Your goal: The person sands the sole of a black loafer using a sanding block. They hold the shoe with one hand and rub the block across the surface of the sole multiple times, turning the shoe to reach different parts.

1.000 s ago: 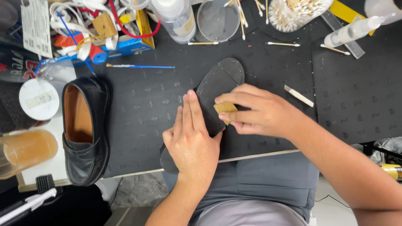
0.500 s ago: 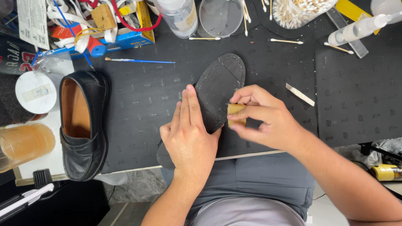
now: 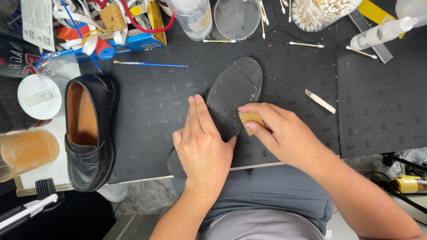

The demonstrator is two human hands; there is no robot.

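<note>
Shoe: black leather shoe turned sole-up (image 3: 233, 100) on the black rubber mat on the table (image 3: 151, 102)
Left hand (image 3: 202, 144): flat, fingers pressed down to steady it
Right hand (image 3: 280, 133): pinching a small tan block (image 3: 251, 120) against the sole edge

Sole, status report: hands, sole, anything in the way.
Left hand flat on sole, pinning it to mat. Right hand pinches tan pad at sole's edge. Nothing in the way.

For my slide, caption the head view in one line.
Left hand pins an upturned black shoe sole-up on the mat while right hand presses a tan block against it.
</note>
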